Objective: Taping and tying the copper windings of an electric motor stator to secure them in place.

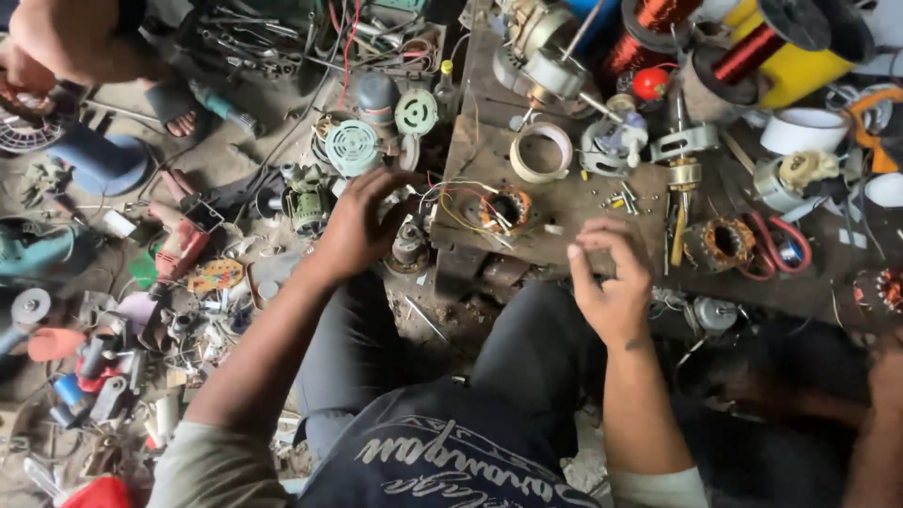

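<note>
While the left hand (356,224) reaches forward over the bench edge, its fingers (395,181) are spread and slightly curled, closing on nothing; the fingertips lie just beside the loose wires (450,196) of the stator (508,209). The right hand (609,275) is raised near the bench front with thumb and forefinger pinched together; whether a small part sits between them cannot be told, as it would be too small to resolve.

Stator: a round unit with copper-orange windings around a dark central bore. Red, yellow and white leads loop out to its left. It lies flat on the wooden bench (564,202), between the two hands and nearer the left.

Just beyond it lie a tape roll (540,150), a few loose screws (621,198) and a screwdriver (679,230). A second stator (722,243) sits to the right, touching a red cable (776,246).

Containers: no tray or box is clearly identifiable. Spools of copper wire (752,49) stand at the bench's far right, one with yellow flanges. On the floor to the left, green fan covers (353,147) and mixed scrap parts lie spread out. Another person's sandalled foot (174,108) rests at the upper left.
</note>
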